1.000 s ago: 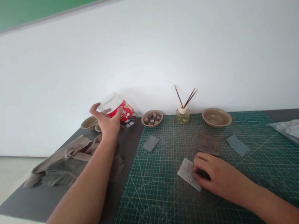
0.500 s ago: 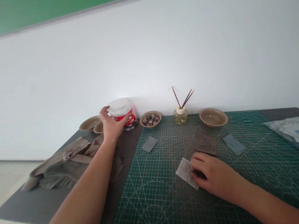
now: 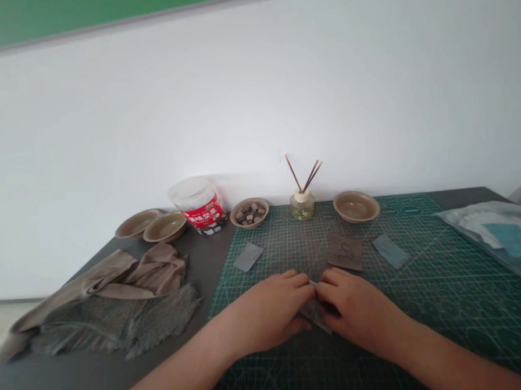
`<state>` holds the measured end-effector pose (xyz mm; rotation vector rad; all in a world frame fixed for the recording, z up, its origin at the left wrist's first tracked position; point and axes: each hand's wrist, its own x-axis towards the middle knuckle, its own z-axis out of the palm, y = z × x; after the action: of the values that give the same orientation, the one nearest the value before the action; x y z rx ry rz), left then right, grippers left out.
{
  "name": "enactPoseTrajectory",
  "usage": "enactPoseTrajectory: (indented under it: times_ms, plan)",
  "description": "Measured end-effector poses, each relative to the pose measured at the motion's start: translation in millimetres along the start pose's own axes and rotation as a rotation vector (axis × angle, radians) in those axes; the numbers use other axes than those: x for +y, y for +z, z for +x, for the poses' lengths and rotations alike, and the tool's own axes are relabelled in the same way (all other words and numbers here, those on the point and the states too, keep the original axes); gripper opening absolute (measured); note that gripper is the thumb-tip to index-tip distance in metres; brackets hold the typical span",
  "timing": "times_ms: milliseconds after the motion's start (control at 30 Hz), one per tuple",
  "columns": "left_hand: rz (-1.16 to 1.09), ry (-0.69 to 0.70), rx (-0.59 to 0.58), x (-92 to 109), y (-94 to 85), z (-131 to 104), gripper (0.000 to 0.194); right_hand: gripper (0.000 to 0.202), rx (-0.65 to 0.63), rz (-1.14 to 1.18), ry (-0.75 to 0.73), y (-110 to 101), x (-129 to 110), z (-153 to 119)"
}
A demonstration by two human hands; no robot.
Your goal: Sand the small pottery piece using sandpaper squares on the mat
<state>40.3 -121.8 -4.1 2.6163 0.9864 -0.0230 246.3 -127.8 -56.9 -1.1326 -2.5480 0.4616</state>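
The hands [image 3: 270, 312] are before the diffuser [image 3: 302, 206], between cloth [image 3: 131, 280] and bag [image 3: 500, 229].

The head camera looks forward and down from close behind left hand [image 3: 273, 311] and right hand [image 3: 356, 306]; wall [image 3: 246, 91] at twelve o'clock.

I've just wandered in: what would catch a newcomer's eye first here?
Probably the clear jar with its red label, on the dark tabletop at the back, left of the green mat. Next come the left hand and right hand, close together at a small pale sheet over the mat. Beyond them, dark sticks rise from a glass bottle near the wall.
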Motion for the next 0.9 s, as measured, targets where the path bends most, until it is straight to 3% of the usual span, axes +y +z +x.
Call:
enactPoseTrajectory:
  times_ms: [400,600,800,900]
  plan:
    - [-0.044,-0.022,0.034,-12.2,5.5,7.4,0.013,0.009,-0.069,0.127,-0.041,-7.4,9.9,-0.4]
    - [-0.033,-0.047,0.104,-21.8,11.7,7.1,0.037,0.012,-0.107,0.121,-0.06,-13.3,13.9,-3.3]
    - [-0.041,-0.059,0.062,-30.6,13.2,8.8,0.04,0.011,-0.105,0.108,-0.126,-11.5,13.5,-2.5]
    - [-0.047,-0.065,0.073,-31.5,13.9,9.7,0.043,0.012,-0.104,0.106,-0.082,-13.3,16.0,-2.5]
